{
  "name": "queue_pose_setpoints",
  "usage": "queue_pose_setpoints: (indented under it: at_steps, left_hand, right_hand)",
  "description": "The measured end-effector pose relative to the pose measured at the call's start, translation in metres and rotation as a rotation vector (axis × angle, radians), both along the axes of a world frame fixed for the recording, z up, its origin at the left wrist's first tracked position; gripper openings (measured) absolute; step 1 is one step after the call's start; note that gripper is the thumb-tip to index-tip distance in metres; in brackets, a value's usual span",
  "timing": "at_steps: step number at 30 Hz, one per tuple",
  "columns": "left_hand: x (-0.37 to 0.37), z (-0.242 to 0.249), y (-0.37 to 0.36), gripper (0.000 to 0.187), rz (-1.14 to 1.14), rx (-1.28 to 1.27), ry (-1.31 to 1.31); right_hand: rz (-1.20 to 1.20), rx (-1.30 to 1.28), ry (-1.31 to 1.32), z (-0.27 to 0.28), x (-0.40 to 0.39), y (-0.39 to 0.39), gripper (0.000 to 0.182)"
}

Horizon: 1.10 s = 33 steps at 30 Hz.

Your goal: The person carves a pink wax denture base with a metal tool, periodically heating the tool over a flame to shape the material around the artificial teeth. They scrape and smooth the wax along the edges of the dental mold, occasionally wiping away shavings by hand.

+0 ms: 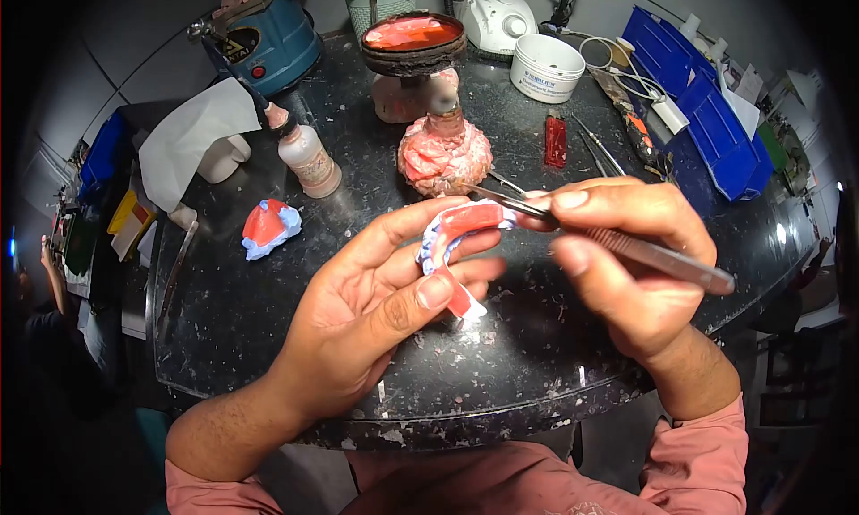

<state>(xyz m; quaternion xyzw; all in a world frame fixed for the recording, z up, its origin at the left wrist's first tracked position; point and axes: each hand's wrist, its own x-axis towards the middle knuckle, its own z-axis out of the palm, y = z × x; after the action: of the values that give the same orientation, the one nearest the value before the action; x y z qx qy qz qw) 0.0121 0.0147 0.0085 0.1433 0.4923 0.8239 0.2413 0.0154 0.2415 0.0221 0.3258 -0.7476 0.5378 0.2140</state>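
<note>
My left hand (358, 305) is closed around a curved dental wax piece (472, 217), red along the top with blue and white at its edges. Its arch faces up between thumb and fingers, and a red strip with a white tip hangs below the thumb. In my right hand (649, 233) is a pair of metal tweezers (662, 257) with a ridged grip. The tweezers' tips point left, just over the upper right end of the wax piece. To the left, a second red and blue dental piece (269, 229) lies on the black table (358, 403).
A wax-covered burner (443, 153) stands ahead, beside a dish of red wax (413, 34). A white bottle (310, 161) is left of it. At the right lie a red lighter-like block (555, 141), thin metal tools (601, 148) and blue trays (725, 139); a white tub (546, 69) stands behind.
</note>
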Motion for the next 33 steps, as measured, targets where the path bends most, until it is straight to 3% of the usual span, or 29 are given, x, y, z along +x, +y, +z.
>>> queue_pose_setpoints:
  at_steps: [5, 9, 33]
  left_hand:
    - [0.001, 0.004, 0.0, 0.07, -0.036, 0.04, -0.085]
    - [0.005, 0.009, 0.003, 0.079, 0.014, 0.017, -0.059]
    - [0.01, 0.018, 0.005, 0.084, 0.042, -0.101, -0.039]
  right_hand:
    - [0.066, 0.168, 0.248, -0.006, -0.004, -0.006, 0.04]
    - [0.012, 0.233, 0.229, -0.001, 0.005, -0.011, 0.041]
    - [-0.031, 0.268, 0.228, -0.003, 0.009, -0.014, 0.026]
